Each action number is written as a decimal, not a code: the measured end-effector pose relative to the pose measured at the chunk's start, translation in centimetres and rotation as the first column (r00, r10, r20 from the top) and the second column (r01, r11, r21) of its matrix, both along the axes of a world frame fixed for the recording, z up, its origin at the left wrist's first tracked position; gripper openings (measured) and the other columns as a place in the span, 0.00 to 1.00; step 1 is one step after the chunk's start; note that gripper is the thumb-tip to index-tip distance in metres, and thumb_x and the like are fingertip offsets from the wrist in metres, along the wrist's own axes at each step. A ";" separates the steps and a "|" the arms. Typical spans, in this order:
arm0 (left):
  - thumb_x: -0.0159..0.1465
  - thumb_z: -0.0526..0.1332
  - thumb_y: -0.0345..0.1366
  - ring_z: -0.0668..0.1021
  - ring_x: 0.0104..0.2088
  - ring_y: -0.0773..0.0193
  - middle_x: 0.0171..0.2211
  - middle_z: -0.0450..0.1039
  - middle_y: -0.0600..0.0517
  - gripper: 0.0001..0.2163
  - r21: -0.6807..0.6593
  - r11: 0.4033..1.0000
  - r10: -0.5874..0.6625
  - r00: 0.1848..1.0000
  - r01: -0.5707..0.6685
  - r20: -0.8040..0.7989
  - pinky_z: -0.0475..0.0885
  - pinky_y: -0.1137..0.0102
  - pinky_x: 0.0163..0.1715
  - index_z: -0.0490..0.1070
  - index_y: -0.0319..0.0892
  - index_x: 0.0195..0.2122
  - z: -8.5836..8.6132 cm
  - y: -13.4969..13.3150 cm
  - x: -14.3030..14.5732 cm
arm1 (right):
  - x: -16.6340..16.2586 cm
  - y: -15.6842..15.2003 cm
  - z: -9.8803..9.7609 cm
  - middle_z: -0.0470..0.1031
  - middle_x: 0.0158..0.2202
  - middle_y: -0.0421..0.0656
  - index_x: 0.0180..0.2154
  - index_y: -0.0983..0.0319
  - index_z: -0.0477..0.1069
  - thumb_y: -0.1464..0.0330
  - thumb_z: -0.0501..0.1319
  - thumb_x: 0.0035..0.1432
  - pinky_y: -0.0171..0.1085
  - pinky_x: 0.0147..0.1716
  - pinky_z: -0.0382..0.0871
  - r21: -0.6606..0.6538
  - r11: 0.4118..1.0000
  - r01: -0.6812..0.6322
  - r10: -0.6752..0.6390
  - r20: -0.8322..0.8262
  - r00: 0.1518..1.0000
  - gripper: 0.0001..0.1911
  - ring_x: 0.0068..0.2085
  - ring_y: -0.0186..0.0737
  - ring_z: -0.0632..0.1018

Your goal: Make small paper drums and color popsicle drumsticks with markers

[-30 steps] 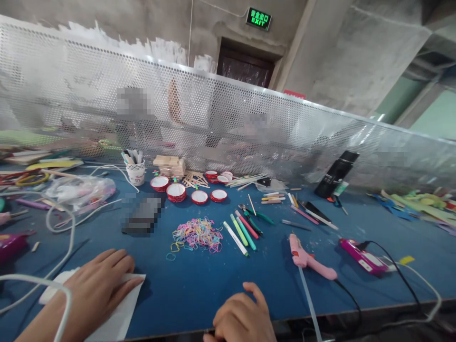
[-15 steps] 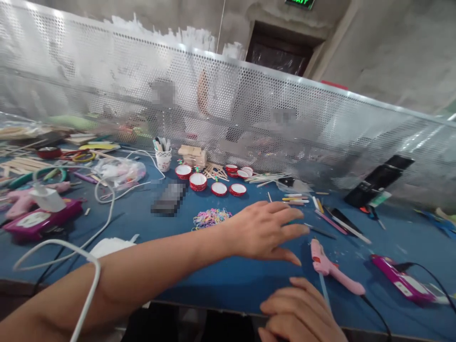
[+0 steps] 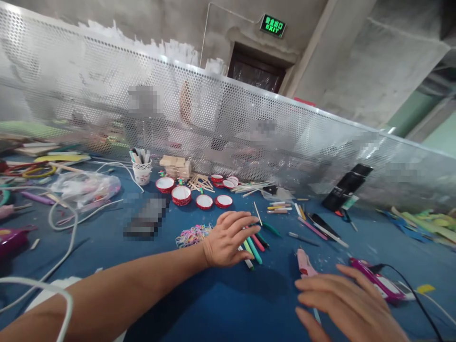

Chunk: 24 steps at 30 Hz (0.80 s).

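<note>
My left hand (image 3: 230,240) is palm down over the blue table, its fingers stretched out and holding nothing. Several markers (image 3: 255,249) with green, red and black bodies lie by its fingertips, partly covered by it. A pile of colourful small loops (image 3: 193,235) sits beside the wrist. Lower right, my right hand (image 3: 345,301) hovers with fingers apart and nothing between them. It partly hides a pink glue gun (image 3: 304,263) with a glue stick in it. Behind my left hand are shallow red-and-white round dishes (image 3: 204,202), some with little colourful bits at the rim.
A perforated metal screen (image 3: 199,123) runs along the back. Also here are a paper cup of pens (image 3: 141,172), wooden sticks (image 3: 199,183), a dark phone-like slab (image 3: 147,217), a black cylinder (image 3: 347,187), a purple device (image 3: 379,282) and white cable (image 3: 73,237) at left.
My view has turned to the right. My left hand has drawn back leftward, uncovering the markers. My right hand has moved rightward and now covers part of the glue gun.
</note>
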State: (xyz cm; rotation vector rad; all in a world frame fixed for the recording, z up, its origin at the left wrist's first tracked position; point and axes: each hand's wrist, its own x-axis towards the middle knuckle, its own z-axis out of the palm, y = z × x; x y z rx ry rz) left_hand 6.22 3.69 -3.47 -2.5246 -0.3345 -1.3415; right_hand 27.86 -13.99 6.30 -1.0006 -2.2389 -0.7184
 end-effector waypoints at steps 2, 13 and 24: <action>0.72 0.44 0.57 0.66 0.66 0.50 0.61 0.72 0.37 0.32 -0.054 0.998 0.017 0.997 -0.012 0.080 0.56 0.55 0.64 0.66 0.37 0.63 0.7 -1.0 0.2 | 0.3 0.5 0.6 0.83 0.34 0.39 0.35 0.55 0.75 0.63 0.59 0.67 0.43 0.52 0.64 0.003 0.999 0.051 -0.051 -0.048 0.998 0.08 0.35 0.41 0.82; 0.70 0.45 0.60 0.67 0.65 0.52 0.59 0.74 0.40 0.33 -0.043 0.999 -0.006 0.997 0.010 0.078 0.52 0.56 0.66 0.67 0.40 0.62 1.8 -4.1 -0.2 | -1.3 11.7 -0.9 0.82 0.36 0.40 0.37 0.58 0.77 0.65 0.58 0.70 0.41 0.46 0.68 -0.276 0.961 -0.012 -0.013 -0.090 0.996 0.11 0.39 0.38 0.81; 0.66 0.54 0.62 0.67 0.64 0.51 0.58 0.76 0.43 0.31 0.010 0.998 -0.069 0.995 0.070 -0.072 0.57 0.56 0.64 0.70 0.44 0.60 0.6 -4.6 1.0 | -6.4 23.5 -3.7 0.82 0.43 0.44 0.40 0.72 0.79 0.69 0.47 0.69 0.41 0.48 0.63 -0.171 0.971 0.168 -0.134 0.192 0.972 0.22 0.49 0.33 0.78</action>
